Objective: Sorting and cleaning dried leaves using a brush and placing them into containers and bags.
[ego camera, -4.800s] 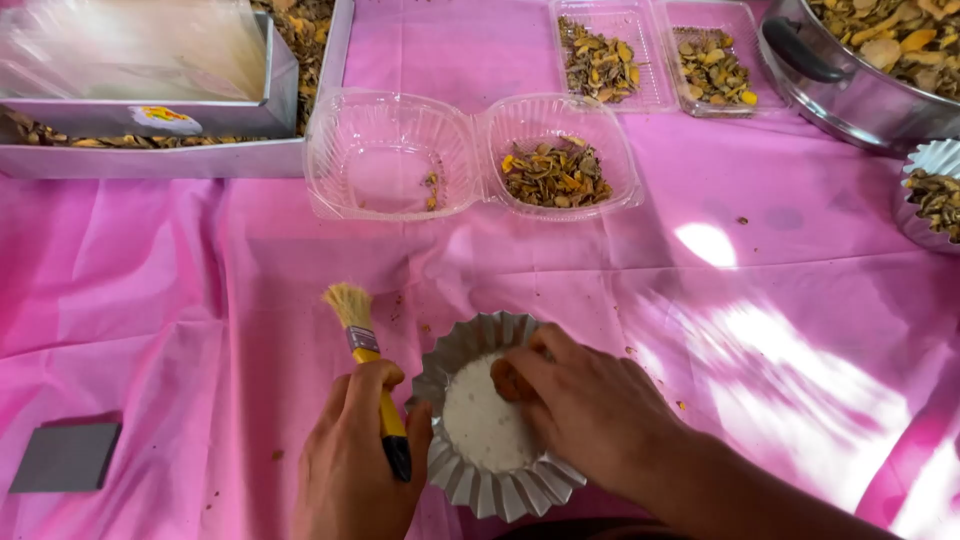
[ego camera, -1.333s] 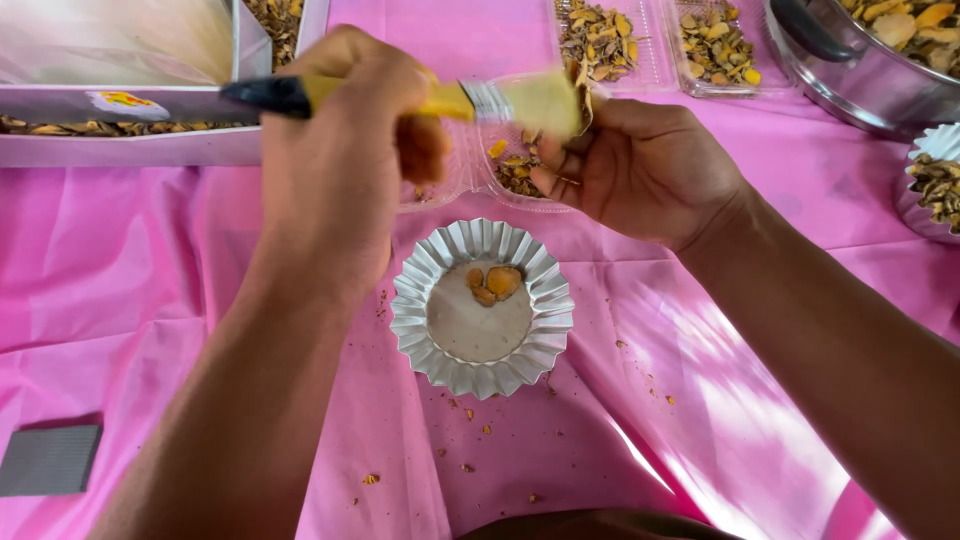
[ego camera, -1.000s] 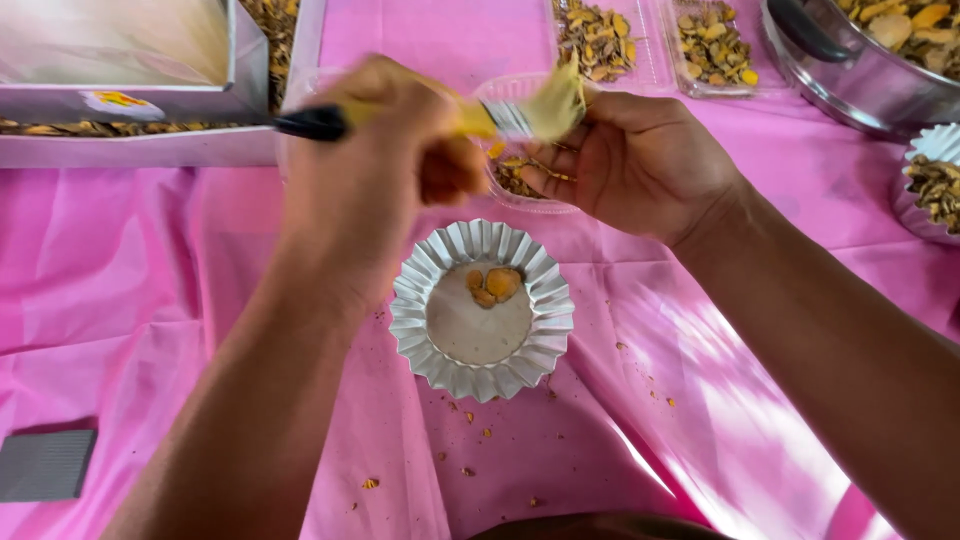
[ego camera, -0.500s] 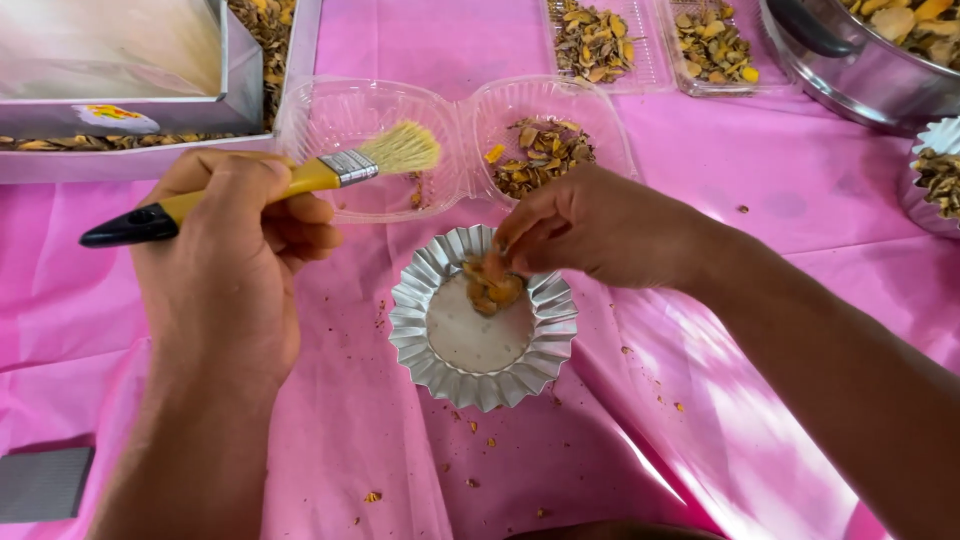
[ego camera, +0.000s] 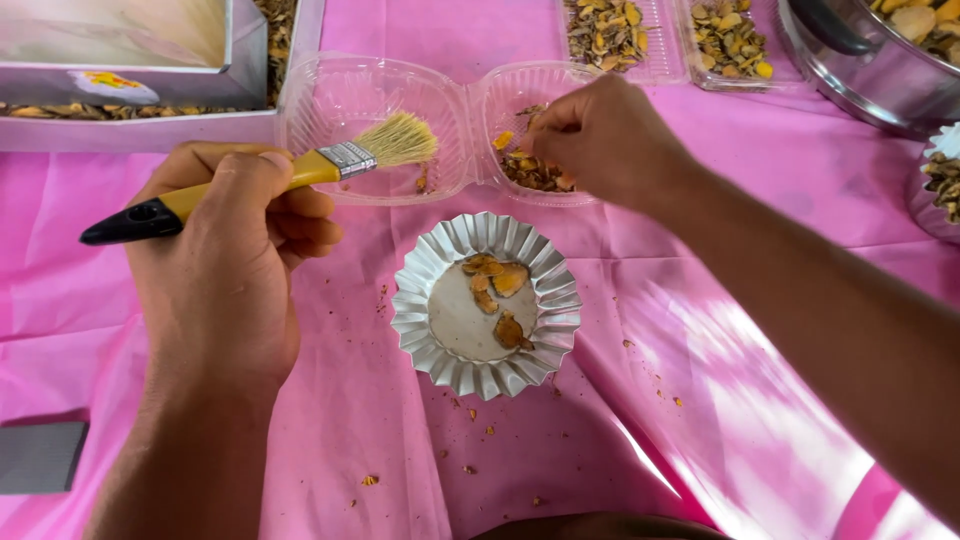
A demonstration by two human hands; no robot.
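Note:
My left hand (ego camera: 228, 262) grips a small paintbrush (ego camera: 270, 182) with a yellow and black handle, bristles pointing right over an open clear plastic clamshell (ego camera: 362, 105). My right hand (ego camera: 605, 135) reaches into the clamshell's right half (ego camera: 527, 100), fingers pinched among the dried orange-brown pieces (ego camera: 535, 172) there; whether it holds one is hidden. Between my hands a fluted silver foil cup (ego camera: 486, 303) sits on the pink tablecloth (ego camera: 760, 210) with three orange-brown pieces (ego camera: 497, 290) inside.
Two clear trays of dried pieces (ego camera: 610, 35) (ego camera: 730, 40) sit at the back, a metal pot (ego camera: 870, 60) at back right, another foil cup (ego camera: 940, 180) at the right edge. A box (ego camera: 130, 70) stands back left, a grey pad (ego camera: 40, 455) lower left. Crumbs dot the cloth.
My right hand dropped pieces into the foil cup, then moved back up to the clamshell's right half. My left hand lowered the brush leftward. The cup now holds more pieces.

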